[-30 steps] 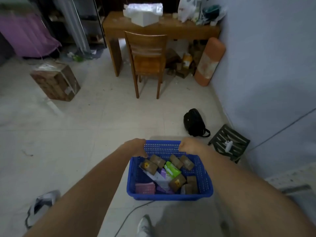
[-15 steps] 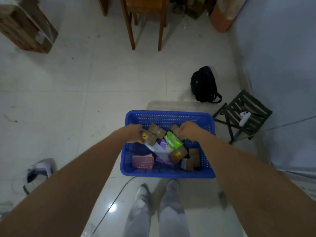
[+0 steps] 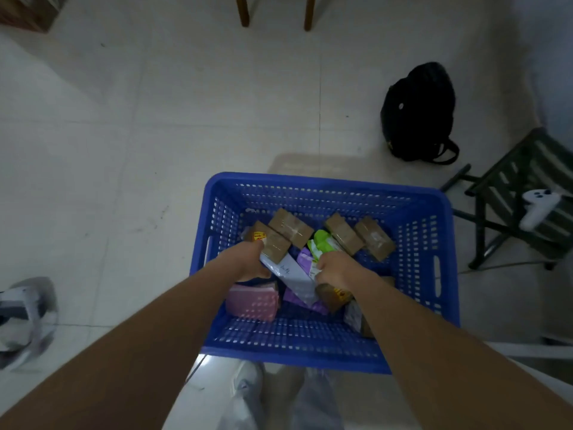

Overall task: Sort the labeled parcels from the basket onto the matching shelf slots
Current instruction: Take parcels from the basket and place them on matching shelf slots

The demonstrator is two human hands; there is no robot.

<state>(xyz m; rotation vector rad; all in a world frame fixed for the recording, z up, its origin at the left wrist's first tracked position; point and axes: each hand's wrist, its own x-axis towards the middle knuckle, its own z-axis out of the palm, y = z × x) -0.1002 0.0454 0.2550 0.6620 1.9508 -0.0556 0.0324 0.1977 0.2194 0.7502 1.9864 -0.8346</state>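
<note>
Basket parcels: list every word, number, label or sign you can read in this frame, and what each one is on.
None can be read.
White parcel: a handwritten scrawl, too blurred to quote.
Brown box with a yellow label: red print, too small to read.
Brown box under the right hand: yellow and red label, blurred.
Green packet: small print, illegible.
Taped brown box: pale label, unreadable.
Blue basket: no marking shows.

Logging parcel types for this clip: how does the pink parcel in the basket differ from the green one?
The pink parcel lies flat near the blue basket's near-left corner, untouched; the green parcel sits mid-basket, tilted among the brown boxes, with the right hand on its near end. The pink one looks matte and rectangular, the green one glossy and crumpled. Both appear to be soft pouches, not cartons.
</note>
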